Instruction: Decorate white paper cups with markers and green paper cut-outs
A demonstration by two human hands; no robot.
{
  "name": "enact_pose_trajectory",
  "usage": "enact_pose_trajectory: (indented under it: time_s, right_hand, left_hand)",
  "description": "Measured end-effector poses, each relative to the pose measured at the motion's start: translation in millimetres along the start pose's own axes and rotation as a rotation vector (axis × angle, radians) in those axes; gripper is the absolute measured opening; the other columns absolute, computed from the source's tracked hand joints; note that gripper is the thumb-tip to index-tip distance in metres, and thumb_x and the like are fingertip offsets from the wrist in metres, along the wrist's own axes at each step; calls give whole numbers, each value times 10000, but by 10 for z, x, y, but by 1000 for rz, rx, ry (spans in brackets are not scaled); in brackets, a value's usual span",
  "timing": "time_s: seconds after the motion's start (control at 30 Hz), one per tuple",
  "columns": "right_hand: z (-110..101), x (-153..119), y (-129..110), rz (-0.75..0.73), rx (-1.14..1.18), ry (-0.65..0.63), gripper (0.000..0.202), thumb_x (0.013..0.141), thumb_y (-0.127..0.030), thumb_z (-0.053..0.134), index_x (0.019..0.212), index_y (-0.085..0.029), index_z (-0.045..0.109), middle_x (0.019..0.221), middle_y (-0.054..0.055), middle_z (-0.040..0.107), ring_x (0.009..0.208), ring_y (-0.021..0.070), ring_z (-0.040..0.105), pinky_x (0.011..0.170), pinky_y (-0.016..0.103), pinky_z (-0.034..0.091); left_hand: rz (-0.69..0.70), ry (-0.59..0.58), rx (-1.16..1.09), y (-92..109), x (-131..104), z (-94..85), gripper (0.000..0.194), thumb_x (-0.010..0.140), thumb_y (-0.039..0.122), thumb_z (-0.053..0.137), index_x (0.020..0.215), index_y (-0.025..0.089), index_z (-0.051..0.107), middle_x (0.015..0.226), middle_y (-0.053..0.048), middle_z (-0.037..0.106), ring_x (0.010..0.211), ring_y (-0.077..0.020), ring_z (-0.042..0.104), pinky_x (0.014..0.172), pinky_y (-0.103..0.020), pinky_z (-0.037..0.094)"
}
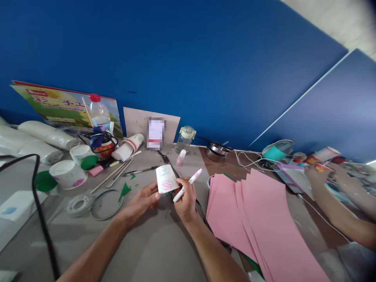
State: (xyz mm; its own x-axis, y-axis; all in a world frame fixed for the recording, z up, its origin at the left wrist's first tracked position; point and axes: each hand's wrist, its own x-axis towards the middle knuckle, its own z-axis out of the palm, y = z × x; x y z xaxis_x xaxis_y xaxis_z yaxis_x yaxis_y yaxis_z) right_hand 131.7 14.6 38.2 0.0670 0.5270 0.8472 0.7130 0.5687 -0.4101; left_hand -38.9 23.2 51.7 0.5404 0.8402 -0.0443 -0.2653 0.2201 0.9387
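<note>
A white paper cup (165, 172) with a green-outlined square and a pink cross-hatched patch is held up above the grey table. My left hand (147, 197) grips its lower left edge, thumb at the rim. My right hand (187, 197) is closed round a white marker with a pink tip (188, 185), the tip pointing up and away from the cup. Some fingers of that hand rest against the cup's right side. Behind the cup stands a small pink-and-white bottle (181, 158). A pen (141, 171) lies to the left.
Pink paper sheets (264, 219) lie right of my arm. To the left are a tape roll (78, 205), a clear ring (106, 204), green scraps and decorated cups (68, 175). A lidded glass jar (185, 140) stands at the back. At far right a co-worker's hands (315, 176) hold something.
</note>
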Motion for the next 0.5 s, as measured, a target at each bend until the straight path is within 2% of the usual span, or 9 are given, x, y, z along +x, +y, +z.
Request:
enact_pose_trajectory:
  time_s: [0.07, 0.13, 0.23, 0.37, 0.5]
  right_hand:
    - [-2, 4, -4, -7, -6, -1, 341, 805, -2, 471, 1061, -209, 558, 919, 87, 623, 850, 222, 618, 720, 357, 547]
    - [2, 5, -2, -26, -10, -3, 342, 808, -1, 478, 1066, -212, 556, 921, 85, 624, 852, 222, 617, 725, 357, 544]
    - [11, 4, 12, -31, -19, 4, 304, 821, -13, 488, 1040, -212, 560, 913, 85, 615, 839, 220, 611, 721, 354, 538]
    - [11, 6, 17, -38, 6, 11, 262, 823, -9, 487, 981, -210, 547, 880, 75, 594, 805, 206, 593, 701, 334, 529]
    - [6, 1, -10, -81, 69, -33, 296, 799, 10, 471, 982, -213, 539, 880, 70, 592, 805, 197, 595, 704, 327, 533]
  left_hand:
    - [-7, -13, -2, 1, 4, -4, 619, 693, 528, 763, 1178, 164, 636, 830, -47, 575, 614, -96, 347, 485, -207, 247]
    - [-26, 4, -15, -4, 2, -8, 598, 710, 489, 765, 1202, 176, 630, 879, -56, 586, 616, -91, 349, 485, -206, 244]
    - [-51, 33, -72, -14, -9, -27, 581, 732, 482, 751, 1209, 175, 627, 741, -11, 541, 554, -72, 301, 483, -208, 235]
    - [-24, 13, -143, -7, -10, -55, 623, 760, 608, 661, 1172, 141, 641, 549, 59, 378, 501, -77, 274, 492, -222, 267]
    - [31, 91, -78, 25, 9, -46, 657, 646, 630, 747, 1071, 135, 665, 627, 31, 474, 520, -69, 297, 475, -214, 252]
